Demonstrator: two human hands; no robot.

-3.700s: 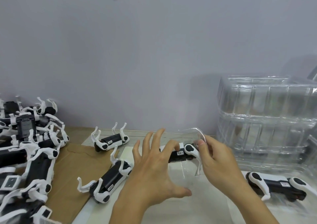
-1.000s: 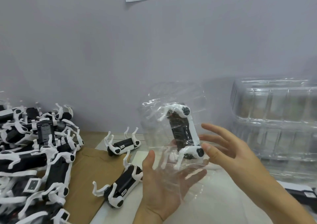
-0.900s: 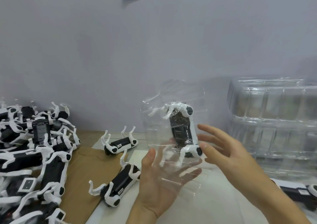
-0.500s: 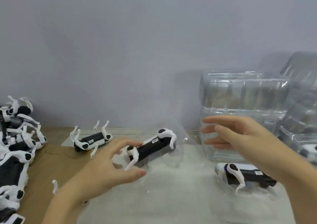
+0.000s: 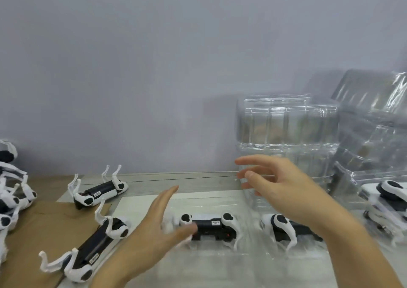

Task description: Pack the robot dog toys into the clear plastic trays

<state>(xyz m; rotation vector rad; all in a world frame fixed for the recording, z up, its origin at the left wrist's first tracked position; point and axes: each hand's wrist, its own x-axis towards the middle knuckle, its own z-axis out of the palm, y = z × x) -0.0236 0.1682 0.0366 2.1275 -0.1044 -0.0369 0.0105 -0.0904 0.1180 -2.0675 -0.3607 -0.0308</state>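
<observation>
A black-and-white robot dog toy (image 5: pixel 209 226) lies on its side in a clear plastic tray (image 5: pixel 198 201) on the table. My left hand (image 5: pixel 154 228) is spread flat just left of it, thumb near the toy's end, holding nothing. My right hand (image 5: pixel 279 186) hovers open above the table in front of a stack of clear trays (image 5: pixel 286 122), fingers pointing left. A second packed toy (image 5: pixel 286 228) lies partly under my right wrist. Two loose toys (image 5: pixel 100 192) (image 5: pixel 94 246) lie upside down at left.
A heap of robot dog toys (image 5: pixel 11 190) fills the far left edge over brown cardboard (image 5: pixel 44 221). More clear trays (image 5: pixel 372 111) lean at the right, with packed toys (image 5: pixel 387 197) below them. A grey wall stands close behind the table.
The tray with the toy, held upright in my hands a second ago, now lies flat on the table. My left hand has let go; my right hand stays open in front of the tray stack.
</observation>
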